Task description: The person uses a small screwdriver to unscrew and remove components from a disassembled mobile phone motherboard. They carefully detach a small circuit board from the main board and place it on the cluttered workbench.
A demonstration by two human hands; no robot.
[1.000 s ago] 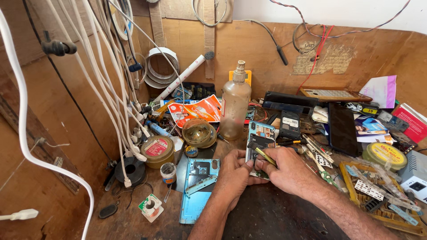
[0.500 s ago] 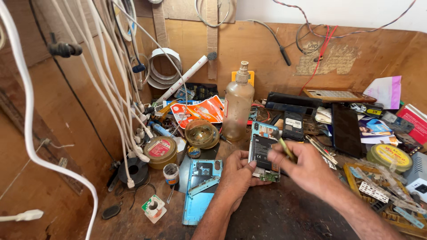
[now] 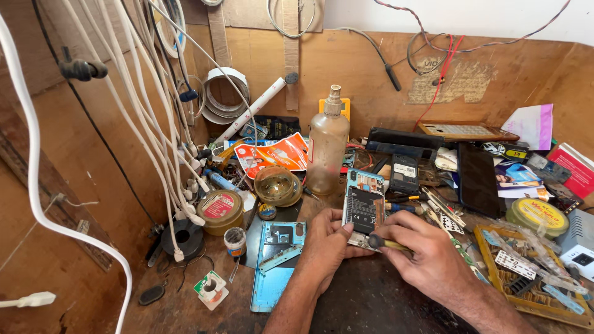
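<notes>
An opened phone point(image 3: 364, 207) with its black battery showing lies tilted at the middle of the bench. My left hand point(image 3: 327, 244) grips its lower left edge. My right hand point(image 3: 427, 256) holds a small screwdriver point(image 3: 388, 243) with a yellow handle, and its dark tip touches the phone's lower end. Left of my left hand lies the phone's light blue back cover point(image 3: 276, 260), with a thin blue strip across it.
A cloudy plastic bottle point(image 3: 327, 148) stands behind the phone. Round tins point(image 3: 219, 209), a glass jar lid point(image 3: 276, 185) and a small pot point(image 3: 235, 241) sit at left below hanging white cables point(image 3: 167, 142). A tray of parts point(image 3: 532, 272) is at right, phones and packets behind it.
My right hand has swung the screwdriver from the phone's upper right side down to its lower end. My left hand has kept its hold on the phone.
</notes>
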